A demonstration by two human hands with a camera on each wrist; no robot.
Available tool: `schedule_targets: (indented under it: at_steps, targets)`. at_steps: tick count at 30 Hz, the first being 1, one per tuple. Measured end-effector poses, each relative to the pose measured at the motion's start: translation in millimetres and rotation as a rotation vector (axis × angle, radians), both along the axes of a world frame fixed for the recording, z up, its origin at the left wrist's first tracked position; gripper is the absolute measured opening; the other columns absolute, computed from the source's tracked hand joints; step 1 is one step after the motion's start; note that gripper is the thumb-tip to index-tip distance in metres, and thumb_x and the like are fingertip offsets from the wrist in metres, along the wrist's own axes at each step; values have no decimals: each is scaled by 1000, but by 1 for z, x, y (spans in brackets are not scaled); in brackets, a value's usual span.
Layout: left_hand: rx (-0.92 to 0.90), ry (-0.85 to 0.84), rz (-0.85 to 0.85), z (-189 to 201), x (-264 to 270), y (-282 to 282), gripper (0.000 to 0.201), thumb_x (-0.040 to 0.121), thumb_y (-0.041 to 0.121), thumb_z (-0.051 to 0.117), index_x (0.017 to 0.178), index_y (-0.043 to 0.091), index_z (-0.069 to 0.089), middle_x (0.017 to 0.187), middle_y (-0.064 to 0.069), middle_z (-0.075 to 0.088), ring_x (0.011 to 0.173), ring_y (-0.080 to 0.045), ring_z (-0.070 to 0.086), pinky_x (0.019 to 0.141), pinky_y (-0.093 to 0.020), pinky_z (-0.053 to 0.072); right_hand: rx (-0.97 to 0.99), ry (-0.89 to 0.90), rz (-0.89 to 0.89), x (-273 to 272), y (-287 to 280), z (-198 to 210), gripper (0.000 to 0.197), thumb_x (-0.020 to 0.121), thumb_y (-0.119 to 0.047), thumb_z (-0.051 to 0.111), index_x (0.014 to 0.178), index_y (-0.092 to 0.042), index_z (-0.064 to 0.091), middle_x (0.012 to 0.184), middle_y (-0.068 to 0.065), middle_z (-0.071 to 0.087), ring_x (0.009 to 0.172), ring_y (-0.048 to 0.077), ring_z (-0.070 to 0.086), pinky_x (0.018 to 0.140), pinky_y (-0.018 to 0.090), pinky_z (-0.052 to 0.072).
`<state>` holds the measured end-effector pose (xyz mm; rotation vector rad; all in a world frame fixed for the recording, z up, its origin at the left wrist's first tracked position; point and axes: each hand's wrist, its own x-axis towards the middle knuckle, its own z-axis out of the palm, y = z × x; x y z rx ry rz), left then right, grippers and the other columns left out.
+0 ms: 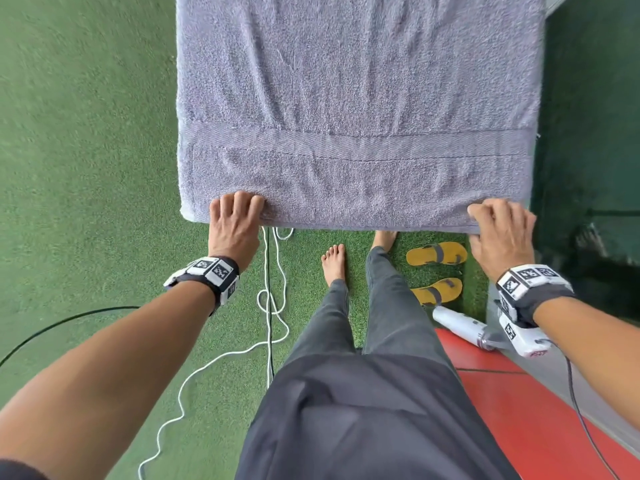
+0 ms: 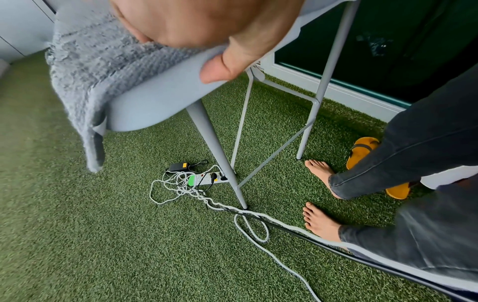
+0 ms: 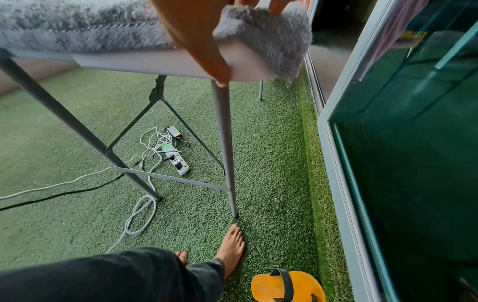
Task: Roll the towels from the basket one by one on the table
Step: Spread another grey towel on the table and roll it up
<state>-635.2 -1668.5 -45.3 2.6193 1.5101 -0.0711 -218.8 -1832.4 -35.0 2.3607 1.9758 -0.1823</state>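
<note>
A grey towel (image 1: 356,98) lies spread flat over the whole table top, its woven band near the front edge. My left hand (image 1: 235,216) is at the towel's near-left edge, fingers curled onto the cloth. In the left wrist view its thumb (image 2: 225,65) presses the pale table rim (image 2: 155,98) under the towel (image 2: 98,61). My right hand (image 1: 498,223) holds the near-right corner. The right wrist view shows that corner (image 3: 271,34) bunched and hanging off the table rim (image 3: 155,61), pinched by the fingers. No basket is in view.
Green artificial turf covers the floor. White and black cables (image 1: 273,306) trail under the table to a power strip (image 2: 207,177). Yellow sandals (image 1: 436,254) and a white device (image 1: 457,323) lie by my bare feet. A glass door (image 3: 413,143) runs close on the right.
</note>
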Motion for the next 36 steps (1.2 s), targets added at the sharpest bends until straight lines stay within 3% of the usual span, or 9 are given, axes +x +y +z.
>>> schedule_targets:
  at_steps: [5,9,14,18,22,26,29,32,36]
  targets:
    - [-59,-66,-5,8,-7,-1,44,73,-11,43,110,11,47,100,-11,51,88,-28,42,81,-43,42,60,159,-97,-2,-11,4,39,71,9,66,104,-10,59,109,11,51,100,34,45,87,45,36]
    - [-60,-91,82,18,-18,3,32,80,-8,47,106,10,54,95,-8,54,85,-25,43,75,-38,41,159,291,-195,-3,-16,6,25,80,10,59,99,-4,67,106,13,56,100,32,46,91,41,39]
    - [1,-35,299,30,-52,18,13,87,3,55,98,8,57,96,-12,57,87,-30,49,76,-44,42,239,258,-396,4,-18,14,21,83,2,60,97,-7,74,101,13,58,97,30,47,85,41,43]
    - [55,-150,411,36,-72,31,14,86,0,56,92,5,69,101,-15,63,90,-35,52,79,-46,41,320,287,-525,10,-15,20,24,82,3,56,91,-7,75,100,14,61,93,33,52,85,32,39]
    - [97,-305,351,35,-82,40,24,82,-10,56,90,5,74,98,-15,70,88,-35,60,81,-44,42,355,319,-539,14,-13,28,25,81,7,54,86,-5,75,95,13,70,92,31,56,86,31,41]
    - [-1,-245,163,36,-85,39,32,81,-14,58,96,10,74,93,-10,72,81,-29,64,81,-43,42,337,303,-575,20,-19,31,27,81,-3,47,82,-1,74,91,15,71,94,32,54,85,33,39]
    - [-29,-154,73,39,-88,36,30,81,-9,63,97,14,74,94,-6,73,82,-24,66,80,-39,38,296,263,-560,28,-25,25,35,75,-12,41,79,-5,74,91,13,71,94,32,53,88,39,39]
    - [-14,-118,111,43,-96,39,19,81,0,70,93,16,74,91,-3,73,79,-22,66,80,-29,24,237,238,-533,29,-25,23,35,76,-17,41,80,-8,74,93,11,70,96,31,52,90,40,36]
    - [7,-86,120,41,-105,38,11,88,9,65,90,18,71,88,0,71,81,-23,62,82,-30,17,225,208,-490,25,-23,22,42,80,-31,34,73,-10,70,79,7,68,84,31,54,86,40,34]
